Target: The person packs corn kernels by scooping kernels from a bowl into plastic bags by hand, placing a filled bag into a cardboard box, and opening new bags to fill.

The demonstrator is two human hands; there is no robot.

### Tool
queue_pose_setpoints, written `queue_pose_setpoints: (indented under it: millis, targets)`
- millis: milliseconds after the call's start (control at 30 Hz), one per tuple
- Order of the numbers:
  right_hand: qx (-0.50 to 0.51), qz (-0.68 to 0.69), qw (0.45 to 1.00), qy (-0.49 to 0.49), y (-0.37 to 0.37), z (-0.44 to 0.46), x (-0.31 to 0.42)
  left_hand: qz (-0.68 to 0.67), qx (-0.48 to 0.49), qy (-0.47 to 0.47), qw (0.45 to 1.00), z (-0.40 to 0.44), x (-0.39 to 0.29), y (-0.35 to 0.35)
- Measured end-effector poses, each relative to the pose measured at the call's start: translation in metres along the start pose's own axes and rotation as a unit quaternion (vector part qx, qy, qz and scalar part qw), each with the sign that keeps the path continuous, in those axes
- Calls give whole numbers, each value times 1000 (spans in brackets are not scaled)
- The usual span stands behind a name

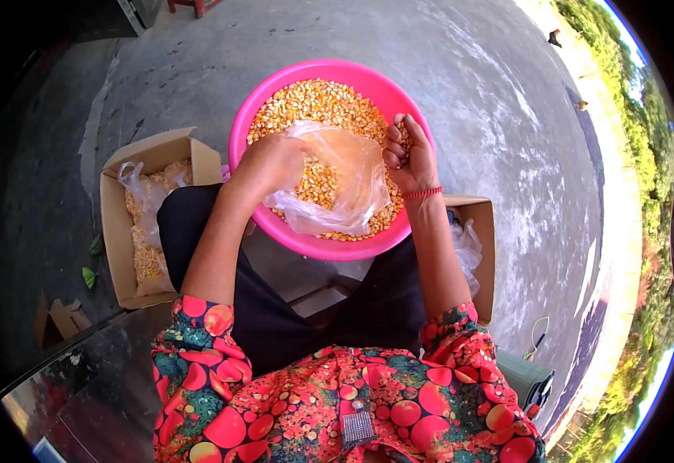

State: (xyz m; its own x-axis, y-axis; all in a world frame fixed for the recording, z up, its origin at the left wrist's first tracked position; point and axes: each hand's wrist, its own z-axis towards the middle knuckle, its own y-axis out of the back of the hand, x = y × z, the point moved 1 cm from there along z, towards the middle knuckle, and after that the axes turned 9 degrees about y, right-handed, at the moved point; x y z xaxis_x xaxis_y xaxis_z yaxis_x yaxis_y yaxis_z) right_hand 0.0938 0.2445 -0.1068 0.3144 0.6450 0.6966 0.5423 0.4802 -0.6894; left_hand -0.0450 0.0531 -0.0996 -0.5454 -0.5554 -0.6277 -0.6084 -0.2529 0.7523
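A pink basin [246, 123] full of loose corn kernels [318, 100] rests at my lap. Over the kernels lies a clear plastic bag [360, 181], its mouth spread wide, with some kernels showing in its opening. My left hand [271, 163] is closed on the bag's left edge; its fingertips are partly hidden by the plastic. At the basin's right rim my right hand [412, 157] is turned palm up, fingers curled round a small handful of corn kernels. A red bracelet circles that wrist.
Left of my knee stands an open cardboard box [113, 224] holding pale crumbly pieces and plastic. Another cardboard box [482, 262] with plastic bags [466, 251] is at my right. Concrete floor [499, 116] surrounds me; a chicken [554, 38] is far off.
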Motion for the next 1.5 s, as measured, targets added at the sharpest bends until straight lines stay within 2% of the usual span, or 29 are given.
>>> queue_pose_setpoints:
  millis: [100, 200, 300, 400, 500, 533, 600, 633, 667, 733, 767, 800, 900, 933, 967, 1000, 1033, 1067, 1100, 1133, 1167, 1200, 1233, 1300, 1333, 1367, 1433, 1467, 1500]
  targets:
    - [94, 3, 995, 17, -34, -6, 2, -6, 2, 8, 1000, 0, 0, 1]
    - [128, -164, 976, 59, -61, -20, -7, -8, 2, 14, 1000, -2, -2, 3]
    - [209, -260, 938, 91, -57, -24, -19, -14, 1, 16, 1000, -3, -3, 5]
    - [163, -286, 936, 125, -47, -22, -15, -43, -21, -24, 999, 1, 13, -4]
    - [64, -276, 946, 159, -23, -5, -8, -41, -21, -27, 999, 4, 16, -7]
    - [64, -276, 946, 159, -9, 2, -8, -40, -21, -28, 999, 4, 16, -8]
    - [17, -431, 889, 158, 27, 17, -13, -54, -16, -22, 998, 4, 15, -7]
    - [18, -430, 889, 158, 61, 27, -24, -54, -17, -22, 998, 4, 16, -7]
    - [27, -531, 831, 164, 100, 37, -40, -54, -17, -27, 998, 4, 16, -7]
    - [83, -693, 699, 153, 118, 34, -49, -54, -18, -31, 998, 4, 17, -7]
    - [83, -693, 700, 152, 122, 29, -55, -51, -18, -35, 998, 3, 17, -7]
    - [104, -645, 744, 136, 124, 25, -64, -48, -19, -40, 998, 4, 16, -7]
    - [112, -585, 803, 26, 126, 21, -78, -40, -14, -34, 999, 6, 16, -8]
    - [144, -602, 783, 60, 119, 12, -80, -40, -14, -35, 998, 6, 16, -9]
    - [106, -434, 894, -20, 113, 4, -82, -43, -14, -32, 998, 6, 17, -10]
    - [35, -253, 963, -90, 103, -6, -82, -46, -14, -29, 998, 6, 19, -10]
    - [35, -252, 963, -91, 105, -6, -80, -46, -14, -28, 998, 6, 19, -9]
    - [109, -500, 859, -16, 108, -6, -76, -45, -14, -34, 998, 6, 19, -9]
    - [174, -706, 684, 59, 106, -7, -72, -44, -14, -40, 998, 6, 19, -9]
    - [174, -706, 684, 59, 104, -4, -72, -44, -14, -40, 998, 6, 19, -9]
    - [77, -491, 867, -20, 103, 1, -72, -43, -15, -41, 998, 5, 19, -9]
    - [-26, -230, 968, -96, 98, 4, -71, -41, -17, -41, 998, 5, 19, -9]
    - [-26, -230, 968, -97, 90, 4, -66, -42, -17, -41, 998, 5, 19, -9]
    - [-13, -251, 967, -26, 69, 3, -52, -38, -17, -38, 998, 5, 18, -9]
    - [-71, -212, 974, -44, 56, 1, -44, -39, -17, -38, 998, 5, 18, -9]
    - [-71, -213, 974, -43, 62, 4, -38, -40, -17, -34, 998, 5, 17, -9]
    - [-12, -70, 993, -98, 59, 2, -20, -42, -17, -30, 999, 5, 17, -9]
    - [-56, -95, 992, -61, 56, 2, -17, -40, -17, -34, 998, 5, 18, -9]
    - [-56, -95, 992, -61, 38, 0, -10, -39, -17, -38, 998, 5, 18, -9]
